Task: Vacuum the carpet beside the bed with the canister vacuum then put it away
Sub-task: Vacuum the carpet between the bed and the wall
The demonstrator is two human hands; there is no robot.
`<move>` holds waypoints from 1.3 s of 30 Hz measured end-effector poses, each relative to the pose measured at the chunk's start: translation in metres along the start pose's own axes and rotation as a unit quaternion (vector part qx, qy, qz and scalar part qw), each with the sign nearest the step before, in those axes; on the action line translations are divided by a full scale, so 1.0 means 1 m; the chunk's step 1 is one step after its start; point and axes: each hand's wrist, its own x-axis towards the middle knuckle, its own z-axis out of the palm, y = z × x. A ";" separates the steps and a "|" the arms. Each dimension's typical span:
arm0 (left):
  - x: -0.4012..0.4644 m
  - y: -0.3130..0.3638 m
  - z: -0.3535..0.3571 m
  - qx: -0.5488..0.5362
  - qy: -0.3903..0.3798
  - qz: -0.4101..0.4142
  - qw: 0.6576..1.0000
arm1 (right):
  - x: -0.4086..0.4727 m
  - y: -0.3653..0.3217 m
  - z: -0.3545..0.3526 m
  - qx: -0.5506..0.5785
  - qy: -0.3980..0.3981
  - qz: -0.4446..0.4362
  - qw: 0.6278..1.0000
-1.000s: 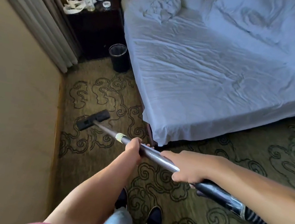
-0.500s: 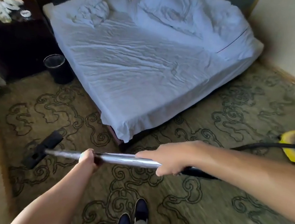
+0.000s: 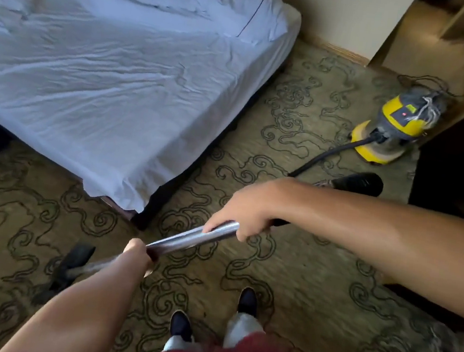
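Both my hands hold the metal vacuum wand [image 3: 191, 239]. My left hand [image 3: 138, 253] grips its lower part and my right hand [image 3: 242, 213] grips the upper part. The black floor head [image 3: 70, 267] rests on the patterned carpet [image 3: 315, 272] at the lower left, partly hidden by my left forearm. The yellow canister vacuum [image 3: 395, 126] stands at the right by a doorway. Its black hose [image 3: 322, 157] runs across the carpet toward my right arm. The bed [image 3: 106, 74] with white sheets fills the upper left.
A dark cabinet [image 3: 456, 172] stands at the right edge beside the canister. A black cylindrical object [image 3: 358, 183] lies on the carpet near the hose. A beige wall [image 3: 339, 14] and baseboard run behind the bed's corner. My feet [image 3: 247, 299] stand on the carpet.
My view has swung to the right, away from the nightstand and bin. The canister vacuum and doorway have come fully into sight. The floor head has drawn closer to my feet.
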 end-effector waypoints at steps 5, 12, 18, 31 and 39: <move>-0.016 -0.041 0.039 0.042 -0.031 -0.030 0.998 | -0.024 0.040 0.014 0.048 -0.045 0.022 0.998; -0.046 -0.134 0.158 0.166 -0.133 -0.034 0.976 | -0.097 0.153 0.065 0.095 -0.091 0.098 0.986; -0.072 -0.187 0.243 0.226 -0.151 -0.009 0.962 | -0.154 0.213 0.093 0.120 -0.085 0.145 0.979; -0.133 -0.161 0.420 0.287 -0.202 0.030 0.936 | -0.180 0.334 0.074 0.068 -0.002 0.186 0.980; -0.163 -0.099 0.557 0.310 -0.209 0.020 0.927 | -0.153 0.422 -0.005 0.130 -0.026 0.228 0.965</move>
